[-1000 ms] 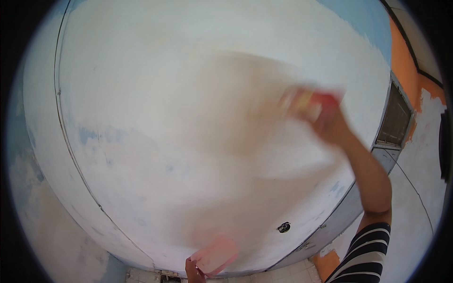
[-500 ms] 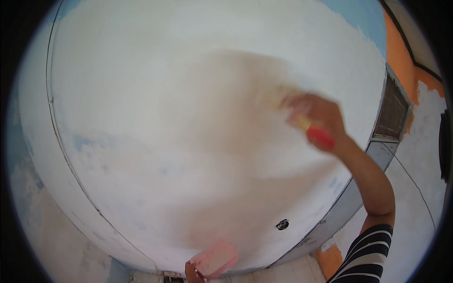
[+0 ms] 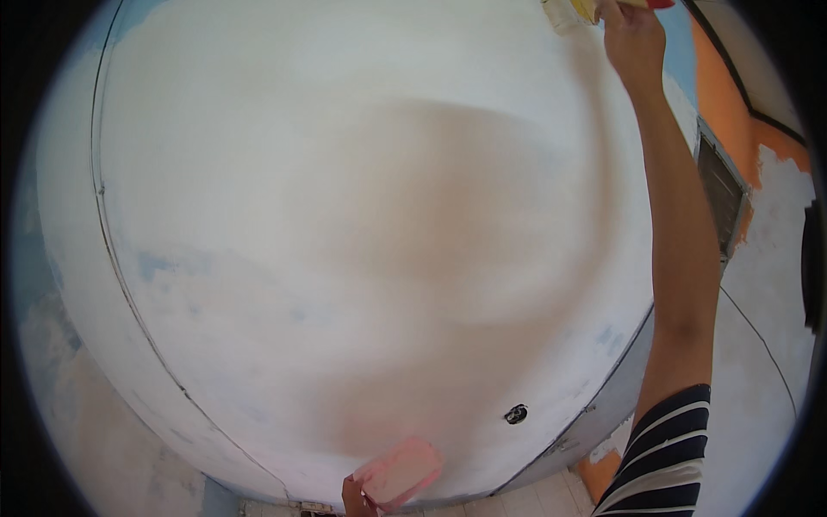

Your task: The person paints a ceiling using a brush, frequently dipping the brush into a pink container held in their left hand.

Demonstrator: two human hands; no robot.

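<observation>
High at the upper right, my right hand (image 3: 634, 33) grips a paintbrush (image 3: 586, 10) with pale bristles and a red-ended handle. The bristles are at the white-painted part of the wall (image 3: 345, 172), close to a strip of blue; the picture's top edge cuts off part of the brush. Down at the lower middle, my left hand (image 3: 357, 498) is closed on the edge of a pink plastic container (image 3: 401, 474) holding something whitish. Only part of that hand shows, and the container is held out in front of the wall.
A round dark wall socket hole (image 3: 515, 414) sits low on the right. Thin cable (image 3: 129, 297) runs down the wall at left. Beyond the right corner are a grey door frame (image 3: 603, 388), a dark window panel (image 3: 720, 194) and an orange wall patch (image 3: 728, 77). Pale floor tiles (image 3: 525, 500) lie below.
My right hand has swung up with the paintbrush, from the middle right to the top edge, and the arm has straightened. The left hand and pink container have hardly shifted.
</observation>
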